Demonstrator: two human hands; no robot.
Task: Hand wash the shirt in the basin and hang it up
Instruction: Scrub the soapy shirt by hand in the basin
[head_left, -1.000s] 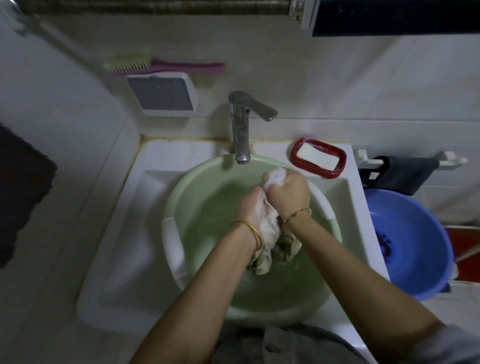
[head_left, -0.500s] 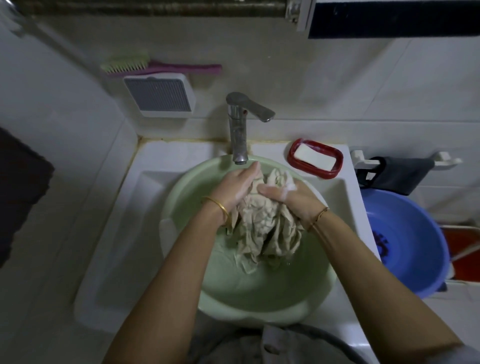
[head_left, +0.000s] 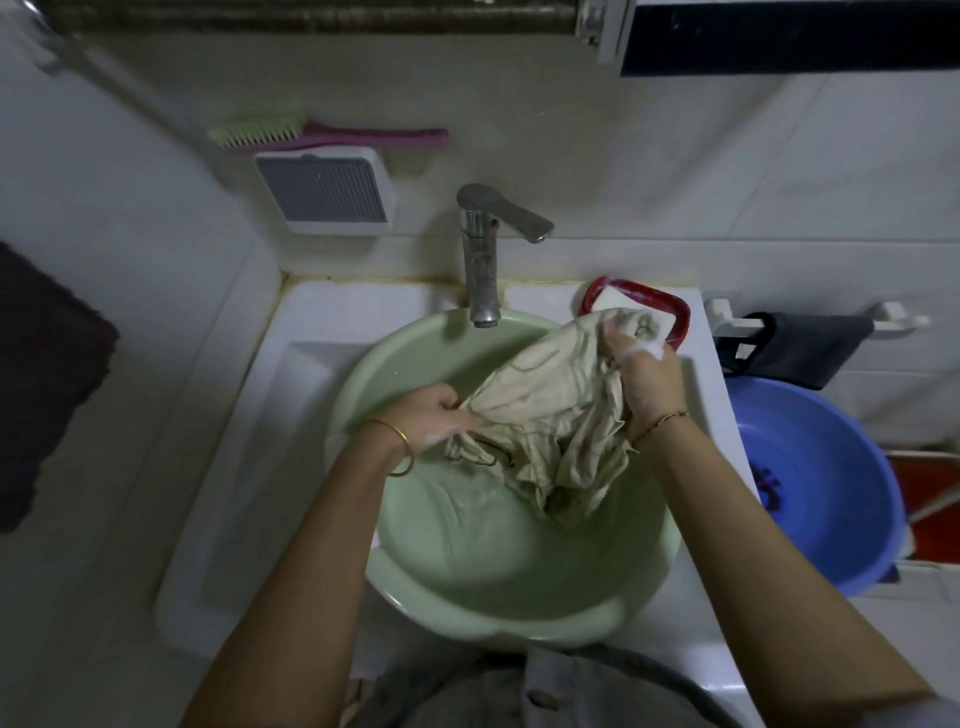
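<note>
A wet beige shirt (head_left: 550, 410) is stretched above the pale green basin (head_left: 405, 571), which sits in the white sink (head_left: 244, 467) and holds soapy water. My left hand (head_left: 431, 418) grips the shirt's left edge over the basin's left side. My right hand (head_left: 644, 379), with suds on the fingers, grips the shirt's upper right part near the soap dish. The shirt's lower folds hang down into the basin.
A metal tap (head_left: 480, 249) stands behind the basin. A red soap dish (head_left: 644, 306) with a white soap bar sits at the sink's back right. A blue basin (head_left: 810, 483) stands to the right, below a dark cloth (head_left: 800, 353) on a rail. A brush (head_left: 322, 132) lies on a wall box.
My hands have pulled apart, the left one down-left and the right one up-right toward the soap dish. The bunched shirt has spread out between them.
</note>
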